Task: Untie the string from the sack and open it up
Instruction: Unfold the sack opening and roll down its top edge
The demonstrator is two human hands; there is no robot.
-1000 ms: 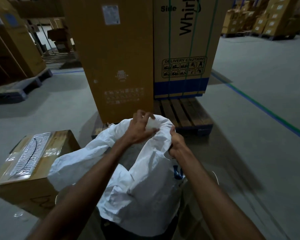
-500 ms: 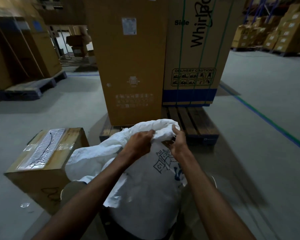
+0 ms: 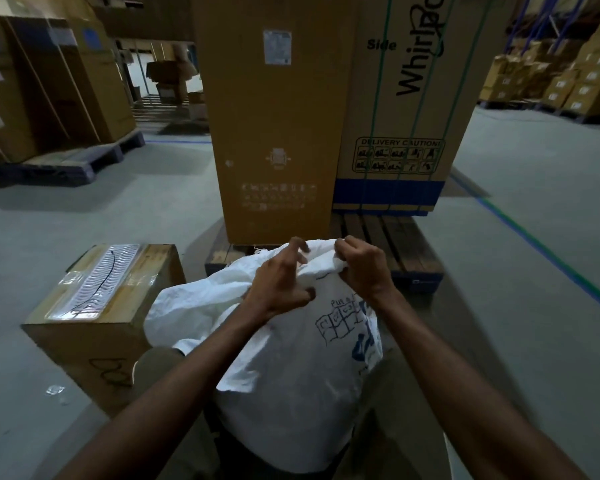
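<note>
From the head camera, a white woven sack stands upright directly in front of the person, on the grey warehouse floor, with blue print on its right side. Its top is bunched into crumpled folds, and both bare forearms reach forward to that bunch. The left hand rests on the near left side of the gathered top with its fingers curled and partly spread, fingertips touching the fabric; whether it actually pinches anything cannot be told. The right hand is closed in a fist around a fold of the sack's neck, just beside the left hand. No string can be made out among the folds; the light is dim and the hands cover the neck.

To the left of the sack, close beside it, sits a cardboard box with clear tape across its top and dark scrawl on its side. Just behind the sack lies a wooden pallet carrying two tall cartons, the right one printed "Side" and "DELIVERY CAUTION" and bound with green straps. More stacked cartons stand far left and far right.
</note>
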